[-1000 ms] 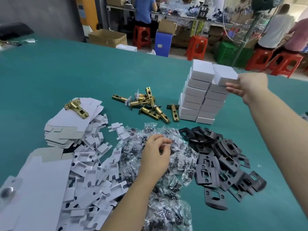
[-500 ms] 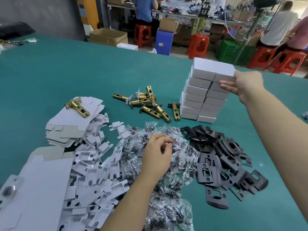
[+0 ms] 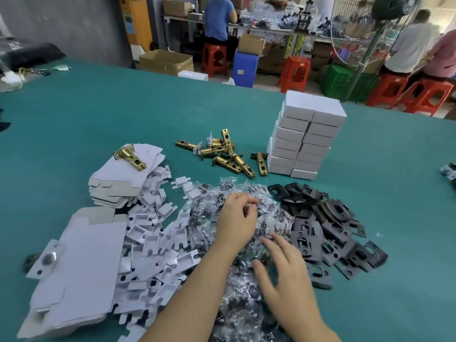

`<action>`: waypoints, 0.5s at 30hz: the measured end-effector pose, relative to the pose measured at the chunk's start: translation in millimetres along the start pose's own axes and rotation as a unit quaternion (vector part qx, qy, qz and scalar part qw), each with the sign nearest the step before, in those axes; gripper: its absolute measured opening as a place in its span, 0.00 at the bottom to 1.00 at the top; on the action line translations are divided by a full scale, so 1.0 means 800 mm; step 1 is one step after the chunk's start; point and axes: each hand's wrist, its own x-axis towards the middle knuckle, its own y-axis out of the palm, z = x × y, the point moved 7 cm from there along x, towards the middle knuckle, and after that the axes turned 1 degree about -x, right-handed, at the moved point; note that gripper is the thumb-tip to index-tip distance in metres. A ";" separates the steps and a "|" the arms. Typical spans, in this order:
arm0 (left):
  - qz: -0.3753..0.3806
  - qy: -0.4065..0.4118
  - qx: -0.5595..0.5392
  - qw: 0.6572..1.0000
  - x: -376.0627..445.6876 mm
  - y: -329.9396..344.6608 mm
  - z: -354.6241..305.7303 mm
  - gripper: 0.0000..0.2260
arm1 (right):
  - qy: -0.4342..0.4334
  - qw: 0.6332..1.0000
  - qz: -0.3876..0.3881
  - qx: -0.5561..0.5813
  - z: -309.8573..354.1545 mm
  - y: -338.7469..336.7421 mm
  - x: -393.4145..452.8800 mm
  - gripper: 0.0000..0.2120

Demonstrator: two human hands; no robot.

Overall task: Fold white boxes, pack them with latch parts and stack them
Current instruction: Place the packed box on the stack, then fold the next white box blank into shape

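Slippery clear bags (image 3: 246, 213) of screws, heaped mid-table between white card inserts (image 3: 153, 245) and dark stamped plates (image 3: 328, 225); could slide or snag and drag neighbours out. Left hand (image 3: 235, 222) pinching at one bag, fingers curled. Right hand (image 3: 283, 270) spread flat above the heap, holding nothing. Brass latches (image 3: 222, 154) near the stacked white boxes (image 3: 306, 137), far side

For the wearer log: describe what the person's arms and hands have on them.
Nothing is worn where visible. The left hand and right hand are bare, with no gloves, rings or tape. Both forearms are uncovered up to the frame edge: no sleeve, watch or wristband shows. Fingernails look short and unpainted.
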 end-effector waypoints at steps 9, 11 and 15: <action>0.028 0.121 0.310 0.942 0.005 -0.008 -0.089 0.09 | -0.020 0.998 -0.035 -0.058 -0.001 0.004 -0.008 0.21; 0.032 0.120 0.339 0.932 0.010 -0.027 -0.099 0.10 | -0.013 0.998 -0.036 -0.053 -0.002 0.004 -0.010 0.20; 0.019 0.080 0.393 0.916 0.005 -0.095 -0.086 0.11 | -0.003 0.998 -0.035 -0.047 -0.003 0.000 -0.011 0.20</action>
